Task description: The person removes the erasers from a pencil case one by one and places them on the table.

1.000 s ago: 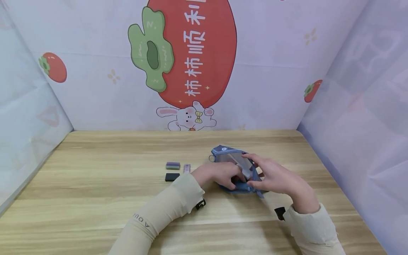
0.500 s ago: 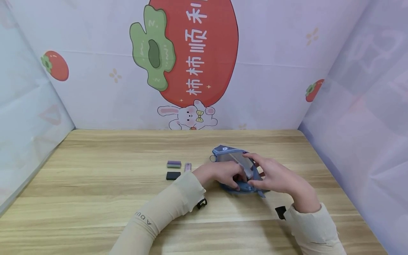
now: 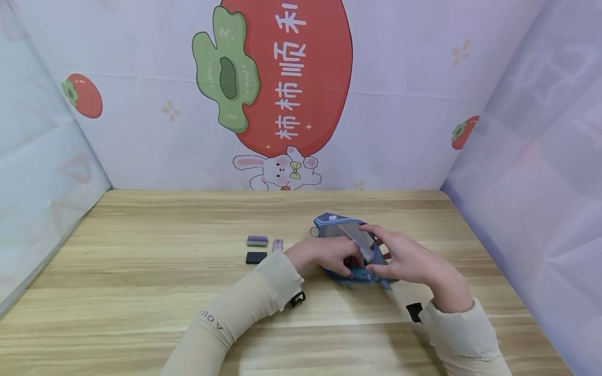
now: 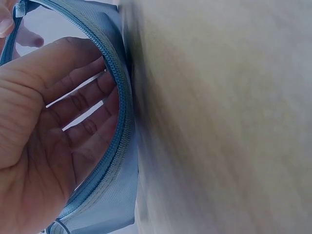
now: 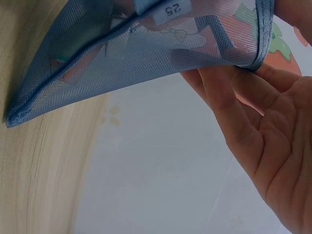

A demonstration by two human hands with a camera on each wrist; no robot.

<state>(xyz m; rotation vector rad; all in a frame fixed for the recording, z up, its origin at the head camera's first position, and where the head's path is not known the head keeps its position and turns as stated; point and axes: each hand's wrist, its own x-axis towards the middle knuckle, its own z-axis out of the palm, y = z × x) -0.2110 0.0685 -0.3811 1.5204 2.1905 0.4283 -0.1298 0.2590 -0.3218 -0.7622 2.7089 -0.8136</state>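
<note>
On the table lies a blue mesh zip pouch, its zipper edge parted in a wide curve. My left hand reaches inside through that opening. In the left wrist view, its fingers extend past the zipper with gaps between them, and the fingertips are hidden. With my right hand I hold the pouch's right side, thumb and fingers on the edge of the opening. Seen from the right wrist, the mesh lets a pale item and a reddish-green patch show through.
Left of the pouch lie a purple-and-green striped block, a black block and a small pale pink rectangular piece, close to my left forearm. A metal ring hangs at the pouch's left corner. Printed wall sheets enclose the wooden table.
My left hand has shifted slightly to the right within the pouch, and the whitish item near its fingers shows less. My right hand keeps its place on the pouch.
</note>
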